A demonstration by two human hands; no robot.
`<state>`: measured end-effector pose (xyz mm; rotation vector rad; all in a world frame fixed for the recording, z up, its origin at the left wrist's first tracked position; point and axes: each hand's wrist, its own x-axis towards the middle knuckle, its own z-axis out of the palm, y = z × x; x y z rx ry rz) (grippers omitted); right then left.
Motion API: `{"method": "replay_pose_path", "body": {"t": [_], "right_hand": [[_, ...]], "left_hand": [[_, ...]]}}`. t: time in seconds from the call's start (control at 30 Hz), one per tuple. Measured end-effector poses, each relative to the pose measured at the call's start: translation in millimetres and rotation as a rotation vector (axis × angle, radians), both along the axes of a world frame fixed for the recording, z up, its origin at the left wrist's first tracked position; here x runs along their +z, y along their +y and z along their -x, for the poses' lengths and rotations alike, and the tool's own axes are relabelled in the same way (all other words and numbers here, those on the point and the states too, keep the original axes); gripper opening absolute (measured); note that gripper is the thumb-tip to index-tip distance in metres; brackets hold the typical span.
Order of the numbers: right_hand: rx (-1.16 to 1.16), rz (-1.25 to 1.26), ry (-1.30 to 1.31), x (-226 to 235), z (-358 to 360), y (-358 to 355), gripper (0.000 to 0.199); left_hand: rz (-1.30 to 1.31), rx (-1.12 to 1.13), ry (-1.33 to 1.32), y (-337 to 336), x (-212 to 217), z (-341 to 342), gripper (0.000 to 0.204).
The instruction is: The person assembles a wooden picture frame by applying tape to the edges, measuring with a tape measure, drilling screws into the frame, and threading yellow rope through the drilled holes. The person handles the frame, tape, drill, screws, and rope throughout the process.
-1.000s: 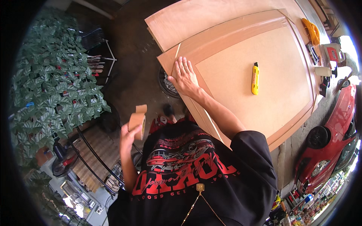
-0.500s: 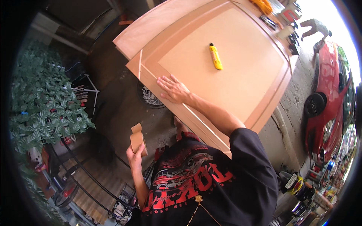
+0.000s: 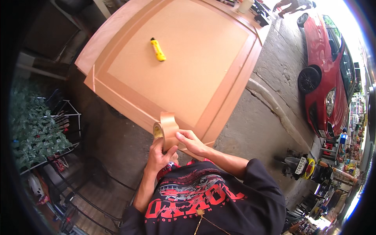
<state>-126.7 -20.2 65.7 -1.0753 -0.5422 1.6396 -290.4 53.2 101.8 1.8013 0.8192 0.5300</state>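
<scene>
A wide roll of brown tape (image 3: pixel 169 131) is held in front of my body, over the near corner of a large tan board (image 3: pixel 176 74). My left hand (image 3: pixel 159 156) is closed round the roll's lower part. From the other side, my right hand (image 3: pixel 192 143) grips the tape, its thumb against the tape's outer face; some of its fingers are hidden. A loose end of tape sticks up above the roll. Brown strips border the board's pale middle, where a yellow, black-tipped slim item (image 3: pixel 158 50) lies.
Another reddish board (image 3: pixel 94 55) lies beneath the first at the far left. Bottles and tools (image 3: pixel 254 9) stand at its far right corner. A red car (image 3: pixel 323 58) and a motorcycle (image 3: pixel 299 166) are to the right. Leafy plants (image 3: pixel 39 129) and a black metal frame (image 3: pixel 84 205) are at left.
My right hand has left the board's edge and come to the tape roll. My left hand has raised the roll toward the board's near corner. The view has shifted to the right.
</scene>
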Motion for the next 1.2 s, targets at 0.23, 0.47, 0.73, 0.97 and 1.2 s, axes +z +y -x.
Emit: {"method": "replay_pose_path", "body": {"t": [0.23, 0.47, 0.73, 0.97, 1.2], "right_hand": [[-0.205, 0.374, 0.48, 3, -154, -44, 0.034], [-0.222, 0.519, 0.345, 19, -270, -45, 0.04], [-0.342, -0.122, -1.239, 6, -478, 92, 0.045], [0.067, -0.277, -1.862, -21, -698, 230, 0.032], [0.291, -0.247, -1.999, -65, -773, 276, 0.018]], "left_hand": [[-0.241, -0.283, 0.011, -53, -12, -158, 0.025], [-0.639, -0.328, 0.136, -63, -19, -234, 0.035], [-0.671, 0.616, 0.495, 139, -82, -214, 0.062], [-0.451, 0.803, 0.885, 291, -151, -216, 0.059], [-0.081, 0.887, 0.282, 316, -108, -294, 0.038]]}}
